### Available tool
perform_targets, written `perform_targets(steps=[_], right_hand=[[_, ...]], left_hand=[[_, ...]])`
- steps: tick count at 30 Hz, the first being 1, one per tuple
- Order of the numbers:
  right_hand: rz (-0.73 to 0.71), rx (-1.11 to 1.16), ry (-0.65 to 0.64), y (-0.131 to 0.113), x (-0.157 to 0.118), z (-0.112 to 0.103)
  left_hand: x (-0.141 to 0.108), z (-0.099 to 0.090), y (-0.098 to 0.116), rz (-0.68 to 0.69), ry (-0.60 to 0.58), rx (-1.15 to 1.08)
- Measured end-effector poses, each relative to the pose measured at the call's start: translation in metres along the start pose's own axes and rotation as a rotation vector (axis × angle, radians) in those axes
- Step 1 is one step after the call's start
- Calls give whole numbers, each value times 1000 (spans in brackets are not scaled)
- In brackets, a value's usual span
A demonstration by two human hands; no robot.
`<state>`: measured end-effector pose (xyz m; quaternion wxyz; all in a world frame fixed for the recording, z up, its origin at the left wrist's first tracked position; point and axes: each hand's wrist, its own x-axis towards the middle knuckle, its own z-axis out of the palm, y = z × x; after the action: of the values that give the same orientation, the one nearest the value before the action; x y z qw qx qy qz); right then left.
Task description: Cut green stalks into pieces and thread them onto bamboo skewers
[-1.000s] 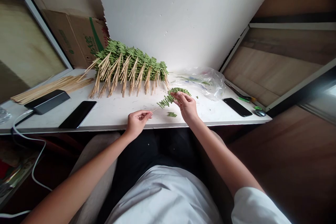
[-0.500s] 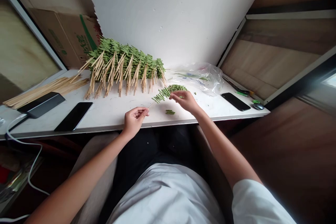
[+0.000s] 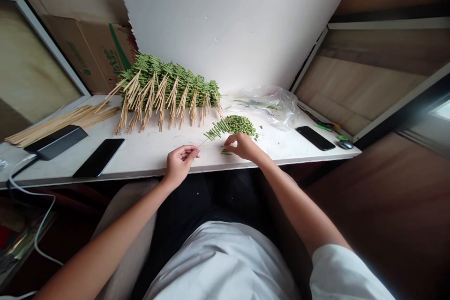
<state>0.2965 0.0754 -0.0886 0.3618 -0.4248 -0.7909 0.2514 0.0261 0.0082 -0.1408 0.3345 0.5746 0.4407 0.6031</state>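
Note:
My left hand [image 3: 181,161] is closed around the bare end of a bamboo skewer [image 3: 201,143]. Short cut green bean pieces [image 3: 215,130] are threaded crosswise along its far part, which slants up to the right. Beside them my right hand [image 3: 242,146] is bent downward, thumb and fingertips drawn together over a few loose green bean pieces [image 3: 225,152] near the table's front edge. Whether a piece is between those fingertips is too small to tell. Just behind this hand lies a heap of cut green bean pieces [image 3: 241,124].
A large stack of filled skewers [image 3: 172,82] stands against the white foam board [image 3: 232,23]. Bare skewers [image 3: 63,119], a black box-shaped device [image 3: 58,140] and a phone [image 3: 99,157] lie left. To the right are a clear plastic bag [image 3: 284,105], another phone [image 3: 315,137] and a mouse [image 3: 346,143].
My right hand has moved down and toward me, from the tip of the threaded skewer to the few loose bean pieces. My left hand holds the skewer in nearly the same place.

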Motion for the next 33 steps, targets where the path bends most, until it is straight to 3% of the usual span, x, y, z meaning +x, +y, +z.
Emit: perform_targets(steps=[6, 12, 33], right_hand=[[166, 370, 204, 5, 7, -20], [286, 900, 164, 4, 9, -25], [266, 920, 192, -8, 7, -25]], left_hand=[[1, -1, -3, 2, -22, -7], [2, -1, 1, 3, -60, -3], [2, -3, 0, -2, -73, 30]])
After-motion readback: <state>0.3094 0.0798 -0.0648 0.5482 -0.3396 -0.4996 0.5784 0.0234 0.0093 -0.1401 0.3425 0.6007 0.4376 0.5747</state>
